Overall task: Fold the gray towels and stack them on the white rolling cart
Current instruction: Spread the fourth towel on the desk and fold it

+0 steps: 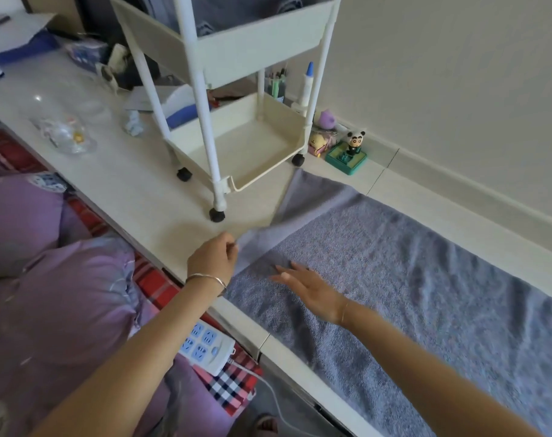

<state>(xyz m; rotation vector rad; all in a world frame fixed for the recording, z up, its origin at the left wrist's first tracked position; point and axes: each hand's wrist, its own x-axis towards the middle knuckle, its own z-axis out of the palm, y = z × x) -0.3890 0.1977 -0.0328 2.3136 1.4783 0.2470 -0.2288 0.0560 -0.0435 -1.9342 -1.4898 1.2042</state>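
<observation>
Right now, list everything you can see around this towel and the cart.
gray towel: one, gray, spread on the ledge, right of the cart
folded gray towels: count unclear, gray, cart's top tray
white rolling cart: one, white, on the ledge
ledge: one, cream, along the wall
panda figurine: one, black-white, by the wall
power strip: one, white-blue, on the bedding
bedding: purple, left of ledge
left hand: pinches the gray towel's corner
right hand: fingers straight, over the gray towel

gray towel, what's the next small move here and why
Probably carry the pinched corner rightward over the gray towel to start a fold: the left hand pinches its lifted corner, the right hand is open over it, and it lies spread unfolded.
</observation>
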